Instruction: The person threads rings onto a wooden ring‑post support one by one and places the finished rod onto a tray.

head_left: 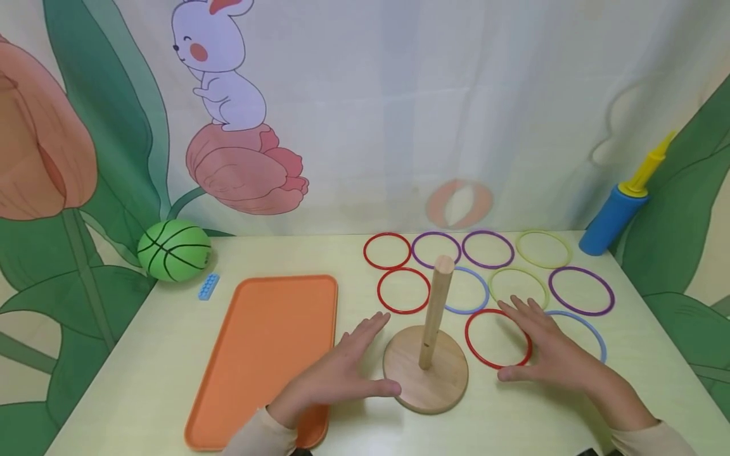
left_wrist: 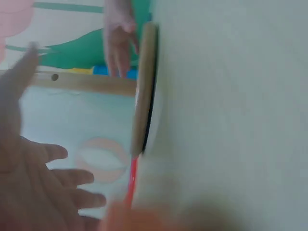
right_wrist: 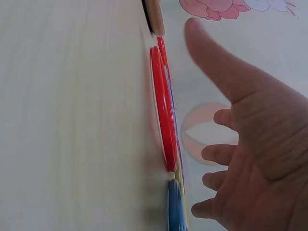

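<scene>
A round wooden base (head_left: 407,373) carries an upright wooden peg (head_left: 438,304) near the front middle of the table. Left of it, my left hand (head_left: 342,370) hovers with fingers spread, holding nothing; the left wrist view shows its open palm (left_wrist: 33,187) beside the base (left_wrist: 146,86). My right hand (head_left: 547,354) is above the table to the right, fingers extended and apart, over the edge of a red ring (head_left: 469,345) and a blue ring (head_left: 599,335). In the right wrist view its palm (right_wrist: 260,159) faces the red ring (right_wrist: 163,110) without touching it.
More rings lie flat behind the peg: red (head_left: 379,297), purple (head_left: 610,304), yellow-green (head_left: 569,250) and blue (head_left: 485,294). An orange tray (head_left: 274,342) lies at left. Behind it are a green ball (head_left: 174,251) and a blue block (head_left: 208,287). A blue-and-yellow pump (head_left: 613,218) stands back right.
</scene>
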Tool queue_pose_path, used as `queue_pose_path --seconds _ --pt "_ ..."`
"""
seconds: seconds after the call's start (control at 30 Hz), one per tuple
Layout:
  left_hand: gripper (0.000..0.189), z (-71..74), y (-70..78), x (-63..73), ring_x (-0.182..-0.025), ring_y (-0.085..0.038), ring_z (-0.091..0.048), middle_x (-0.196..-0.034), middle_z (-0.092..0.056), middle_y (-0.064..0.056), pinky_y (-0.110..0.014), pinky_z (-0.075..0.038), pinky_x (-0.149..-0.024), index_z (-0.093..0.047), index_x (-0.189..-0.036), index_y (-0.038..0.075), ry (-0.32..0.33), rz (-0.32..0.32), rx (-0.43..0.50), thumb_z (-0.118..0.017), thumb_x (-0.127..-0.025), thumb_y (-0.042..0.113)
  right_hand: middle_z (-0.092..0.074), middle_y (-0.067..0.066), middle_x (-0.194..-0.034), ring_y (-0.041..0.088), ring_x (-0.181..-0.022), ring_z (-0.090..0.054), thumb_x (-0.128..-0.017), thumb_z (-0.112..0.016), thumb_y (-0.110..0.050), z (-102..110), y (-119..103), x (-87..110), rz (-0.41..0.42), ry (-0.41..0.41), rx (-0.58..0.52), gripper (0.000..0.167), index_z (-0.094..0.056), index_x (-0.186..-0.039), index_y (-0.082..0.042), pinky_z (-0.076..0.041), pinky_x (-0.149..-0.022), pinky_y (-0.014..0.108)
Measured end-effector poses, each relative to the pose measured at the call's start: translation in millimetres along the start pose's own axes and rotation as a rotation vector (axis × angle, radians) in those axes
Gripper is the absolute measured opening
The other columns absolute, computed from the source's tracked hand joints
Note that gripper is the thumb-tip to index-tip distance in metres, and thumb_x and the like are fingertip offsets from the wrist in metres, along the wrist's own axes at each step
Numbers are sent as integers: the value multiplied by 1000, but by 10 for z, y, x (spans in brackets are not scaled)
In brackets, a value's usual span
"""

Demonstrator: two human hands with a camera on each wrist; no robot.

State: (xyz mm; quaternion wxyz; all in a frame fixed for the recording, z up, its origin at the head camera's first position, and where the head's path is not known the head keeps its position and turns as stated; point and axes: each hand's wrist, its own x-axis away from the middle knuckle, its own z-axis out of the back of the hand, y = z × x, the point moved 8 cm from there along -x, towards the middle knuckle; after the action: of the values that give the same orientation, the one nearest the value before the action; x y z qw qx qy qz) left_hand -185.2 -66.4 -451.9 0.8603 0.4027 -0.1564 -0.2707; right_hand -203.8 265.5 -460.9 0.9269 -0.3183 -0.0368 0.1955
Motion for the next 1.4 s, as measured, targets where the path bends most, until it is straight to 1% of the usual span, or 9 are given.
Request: queue_pose_path --seconds 0.1,0.23,0.4,0.63,0.77,0.87,1.03,1.23,1.4 --pt "112 -72 -43 -77 -163 -31 -10 -176 -18 -3 -61 -5 -129 -19 -171 26 2 -12 -7 -79 -85 65 -25 31 -168 61 -153 -9 -69 -95 -56 -12 29 -9 -13 -6 15 119 -38 -163 -12 -23 -105 89" --pt "108 -85 -87 -171 -162 -33 -15 -175 -24 -8 -62 -6 -129 -25 -169 18 32 -46 -8 -81 -87 59 -28 29 -168 59 -154 -10 -70 -94 -58 -18 58 -21 -27 -17 26 115 -41 -162 -13 -23 -106 88" --pt "103 -75 -142 -238 -160 -36 -20 -172 -30 -8 -61 -10 -129 -31 -167 15 53 -57 -16 -83 -87 54 -32 29 -166 59 -154 -12 -71 -93 -58 1 69 -11 -36 -14 35 112 -44 -161 -13 -24 -108 86" --pt "101 -103 -233 -246 -158 -27 -28 -171 -33 -9 -56 -16 -129 -35 -165 15 40 -31 -62 -86 -86 51 -38 28 -163 56 -155 -14 -71 -92 -61 10 95 6 -40 5 55 107 -49 -157 -14 -25 -108 85" --pt "103 -139 -251 -241 -160 -30 -24 -172 -32 -7 -55 -10 -130 -35 -166 16 22 -31 -49 -88 -84 50 -41 25 -162 55 -155 -15 -71 -91 -64 -6 133 23 -42 7 63 105 -53 -154 -12 -25 -109 84" --pt "106 -177 -257 -241 -161 -33 -18 -173 -30 -6 -54 -5 -131 -34 -166 17 7 -29 -42 -89 -82 51 -44 25 -160 56 -154 -16 -71 -90 -63 -20 137 29 -29 7 62 103 -55 -152 -10 -26 -109 84" --pt "112 -241 -265 -255 -162 -34 -14 -174 -27 -9 -58 -2 -130 -33 -167 14 -21 -34 -101 -91 -79 52 -48 23 -158 55 -153 -20 -72 -90 -64 -33 131 21 -29 3 70 99 -59 -149 -10 -28 -110 82" --pt "112 -303 -276 -274 -162 -35 -13 -174 -25 -11 -58 -2 -130 -32 -166 8 -77 -41 -214 -87 -82 57 -53 24 -152 56 -151 -25 -70 -91 -64 -31 149 33 -56 -1 87 96 -63 -143 -6 -32 -110 80" --pt "113 -318 -279 -272 -163 -33 -9 -175 -22 -8 -56 0 -130 -29 -167 8 -103 -31 -241 -85 -83 58 -55 24 -151 55 -150 -26 -70 -92 -62 -31 157 36 -77 -8 89 93 -65 -140 -8 -33 -110 79"
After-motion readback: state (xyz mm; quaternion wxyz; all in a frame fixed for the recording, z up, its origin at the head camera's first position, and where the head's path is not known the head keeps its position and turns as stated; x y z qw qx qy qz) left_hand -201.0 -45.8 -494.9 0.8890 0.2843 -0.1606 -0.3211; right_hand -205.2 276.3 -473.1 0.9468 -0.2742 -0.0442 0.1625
